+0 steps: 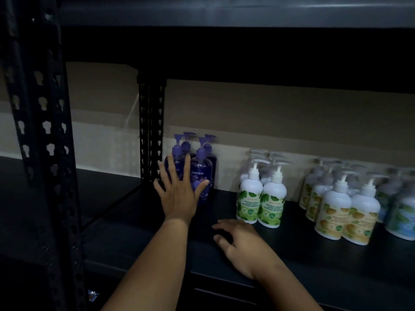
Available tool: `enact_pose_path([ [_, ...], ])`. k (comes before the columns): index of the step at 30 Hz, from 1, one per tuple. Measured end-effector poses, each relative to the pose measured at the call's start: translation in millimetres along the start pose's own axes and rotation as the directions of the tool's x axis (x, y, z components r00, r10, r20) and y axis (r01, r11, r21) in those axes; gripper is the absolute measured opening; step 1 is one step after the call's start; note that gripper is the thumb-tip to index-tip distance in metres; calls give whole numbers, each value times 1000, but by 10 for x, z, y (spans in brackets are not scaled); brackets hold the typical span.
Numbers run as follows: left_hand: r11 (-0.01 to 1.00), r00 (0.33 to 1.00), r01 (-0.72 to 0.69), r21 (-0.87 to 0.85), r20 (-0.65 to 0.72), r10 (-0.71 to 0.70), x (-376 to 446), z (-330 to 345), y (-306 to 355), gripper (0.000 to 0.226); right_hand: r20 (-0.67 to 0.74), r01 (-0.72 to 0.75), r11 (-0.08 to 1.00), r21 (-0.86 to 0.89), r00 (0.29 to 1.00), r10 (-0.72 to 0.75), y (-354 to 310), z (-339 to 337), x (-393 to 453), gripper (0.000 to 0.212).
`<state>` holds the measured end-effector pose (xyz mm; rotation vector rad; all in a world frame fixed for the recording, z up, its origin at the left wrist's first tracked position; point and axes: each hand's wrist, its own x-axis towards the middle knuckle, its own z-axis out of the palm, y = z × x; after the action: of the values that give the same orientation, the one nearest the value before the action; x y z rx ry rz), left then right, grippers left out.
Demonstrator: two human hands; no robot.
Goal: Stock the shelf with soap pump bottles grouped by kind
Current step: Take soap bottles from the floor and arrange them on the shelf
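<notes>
Purple bottles (195,171), a tight cluster at 11 o'clock on the dark shelf (292,254), take the flat press of your left hand (178,196), fingers spread wide. Your right hand (238,241) rests on the shelf at 5 o'clock, loosely curled and holding nothing. Push too hard and the top-heavy pumps could topple backward, by my reckoning. One purple label reads "guardian"; the green-leaf bottles (261,198) at 3 o'clock read "ANTIBACTERIAL HAND WASH".

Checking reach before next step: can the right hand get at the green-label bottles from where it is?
Probably yes. The right hand rests open on the shelf just before the green-label bottles, with nothing between.
</notes>
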<state>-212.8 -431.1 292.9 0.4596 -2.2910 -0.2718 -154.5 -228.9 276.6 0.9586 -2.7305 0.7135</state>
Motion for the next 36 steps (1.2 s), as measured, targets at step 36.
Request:
enact_pose_path([
  [36,945,576,242,-221,816,44,-3984,-827,-791,49,314,-500,864,67,832,457,-288,1338,-2914,23],
])
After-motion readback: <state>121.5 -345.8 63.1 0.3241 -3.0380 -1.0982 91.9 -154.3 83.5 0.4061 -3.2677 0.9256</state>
